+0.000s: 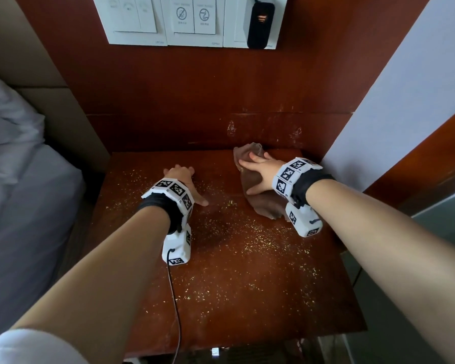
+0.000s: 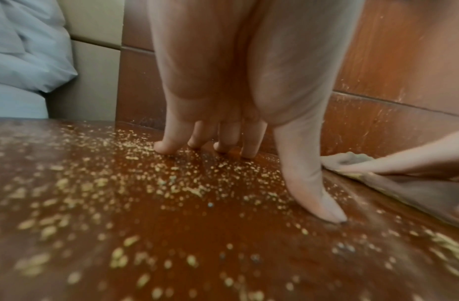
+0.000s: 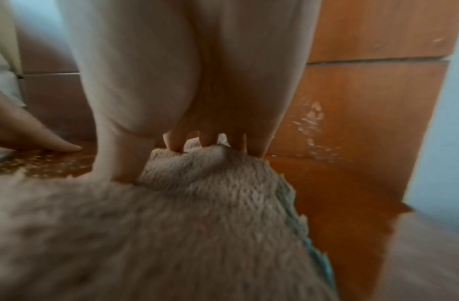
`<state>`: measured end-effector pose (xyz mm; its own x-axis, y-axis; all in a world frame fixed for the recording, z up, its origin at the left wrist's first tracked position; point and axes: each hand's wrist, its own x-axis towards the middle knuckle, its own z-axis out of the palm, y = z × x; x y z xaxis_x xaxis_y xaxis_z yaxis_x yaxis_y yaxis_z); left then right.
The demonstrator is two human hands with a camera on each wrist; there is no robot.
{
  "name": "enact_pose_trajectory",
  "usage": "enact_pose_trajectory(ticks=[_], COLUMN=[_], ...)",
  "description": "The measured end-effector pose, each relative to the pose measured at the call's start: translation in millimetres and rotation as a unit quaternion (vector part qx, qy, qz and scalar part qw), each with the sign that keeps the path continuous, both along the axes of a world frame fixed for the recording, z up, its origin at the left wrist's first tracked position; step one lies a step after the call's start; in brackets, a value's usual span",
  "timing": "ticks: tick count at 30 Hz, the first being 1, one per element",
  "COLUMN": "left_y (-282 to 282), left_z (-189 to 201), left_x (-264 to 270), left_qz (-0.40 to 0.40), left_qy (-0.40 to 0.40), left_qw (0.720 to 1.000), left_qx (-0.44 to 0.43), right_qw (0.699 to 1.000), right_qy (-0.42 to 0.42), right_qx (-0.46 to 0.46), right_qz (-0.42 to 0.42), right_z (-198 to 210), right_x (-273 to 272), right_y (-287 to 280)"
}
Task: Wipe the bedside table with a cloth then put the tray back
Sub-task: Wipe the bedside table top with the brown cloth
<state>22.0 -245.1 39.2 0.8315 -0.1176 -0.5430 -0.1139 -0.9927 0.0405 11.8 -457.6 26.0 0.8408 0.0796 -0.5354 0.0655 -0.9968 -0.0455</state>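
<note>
A brown fluffy cloth (image 1: 258, 195) (image 3: 197, 213) lies on the far right of the reddish wooden bedside table (image 1: 234, 285). My right hand (image 1: 258, 169) presses flat on it with straight, spread fingers (image 3: 177, 142). Yellow crumbs (image 1: 250, 245) (image 2: 172, 183) are scattered over most of the tabletop. My left hand (image 1: 184, 182) rests on the table's far left part, its fingertips (image 2: 166, 148) and thumb touching the bare wood among the crumbs and holding nothing. The cloth's edge (image 2: 352, 160) shows at the right of the left wrist view. No tray is in view.
A wooden back panel (image 1: 195, 101) rises behind the table, carrying white wall switches (image 1: 189, 19) and a black plugged-in device (image 1: 260, 24). A bed with grey-white bedding (image 1: 19, 166) borders the left side. A white wall (image 1: 405, 88) closes in the right.
</note>
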Motion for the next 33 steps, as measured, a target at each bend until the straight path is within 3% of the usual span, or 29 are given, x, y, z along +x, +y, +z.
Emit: enact_pose_trajectory(ticks=[7,21,33], left_y=[-1.3,8.5,9.7], left_z=[1.3,-13.1,-21.9], left_x=[-0.6,2.4,7.2], left_qz=[-0.012,-0.013,0.007], left_qy=[-0.011,-0.016,-0.016], left_qw=[1.000,1.000,0.999], left_qx=[0.012,-0.011,-0.041], right_qw=[0.998,0.997,0.996], right_qy=[0.004,0.025,0.028], right_qx=[-0.026,-0.023,-0.037], right_qz=[-0.064,-0.071,-0.077], right_z=[2.0,-0.1,3.3], right_x=[-33.8,-92.8,-80.7], right_y=[-50.3,-46.8,-37.4])
